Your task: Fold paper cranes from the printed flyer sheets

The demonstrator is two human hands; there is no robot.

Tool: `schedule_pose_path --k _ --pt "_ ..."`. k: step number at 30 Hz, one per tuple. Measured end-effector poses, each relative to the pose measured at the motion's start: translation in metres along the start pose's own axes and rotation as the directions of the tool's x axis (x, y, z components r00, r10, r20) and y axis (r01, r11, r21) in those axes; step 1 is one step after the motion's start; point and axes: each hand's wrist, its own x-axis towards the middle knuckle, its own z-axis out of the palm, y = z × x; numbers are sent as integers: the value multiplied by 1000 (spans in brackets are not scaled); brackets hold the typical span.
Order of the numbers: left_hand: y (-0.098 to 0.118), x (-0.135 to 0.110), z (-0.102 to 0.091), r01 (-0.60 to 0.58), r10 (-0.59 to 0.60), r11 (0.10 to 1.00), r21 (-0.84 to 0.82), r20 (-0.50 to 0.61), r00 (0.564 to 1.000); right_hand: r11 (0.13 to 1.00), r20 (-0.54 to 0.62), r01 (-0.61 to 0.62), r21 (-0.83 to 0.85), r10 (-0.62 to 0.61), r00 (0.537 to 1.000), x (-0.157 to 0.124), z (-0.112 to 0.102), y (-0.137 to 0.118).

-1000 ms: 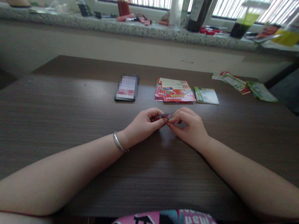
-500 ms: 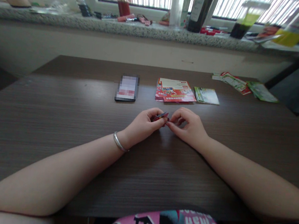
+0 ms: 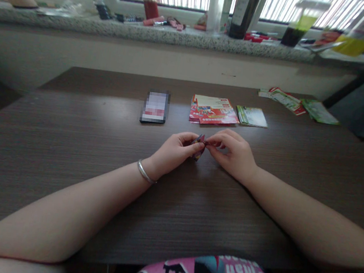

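Between my hands, just above the table, is a small folded piece of printed paper (image 3: 197, 152), dark with red and yellow patches. My left hand (image 3: 179, 147) is closed on it, the thumb lying across its near side. On its right edge, my right hand (image 3: 231, 151) pinches a reddish bit of the same paper between thumb and fingertips. The fingers cover much of the paper, so its full shape is hidden. A silver bangle (image 3: 145, 172) circles my left wrist.
Beyond my hands lie a phone (image 3: 154, 108), a stack of red printed flyers (image 3: 216, 114) and a small green-white leaflet pile (image 3: 252, 117). More leaflets (image 3: 287, 101) lie at the table's far right. Bottles and small items crowd the granite sill (image 3: 180, 38).
The folded paper has turned in my left hand, so more of it shows below the thumb. My right hand has shifted slightly, its fingers now closer together on the paper's edge.
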Motion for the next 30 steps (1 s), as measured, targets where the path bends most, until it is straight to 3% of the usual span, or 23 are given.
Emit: schedule_pose_path --k 6,12,18,24,27,30 --pt "-3 -1 1 -5 5 999 32 26 1000 999 -11 30 -25 -30 999 1 0 -2" --pt "-2 -1 1 9 -11 1000 20 54 998 994 28 35 99 -38 999 1 0 0" --pt "-4 0 0 50 -50 999 10 66 997 976 65 -72 207 60 996 1 2 2" --pt "-6 0 -2 92 -96 995 37 106 990 918 212 -251 308 190 959 1 6 6" --pt "-7 1 -3 88 -95 995 51 154 984 916 243 -255 311 183 953 2 6 7" --pt "-9 2 -2 57 -61 998 29 166 984 935 201 -202 293 146 969 3 5 7"
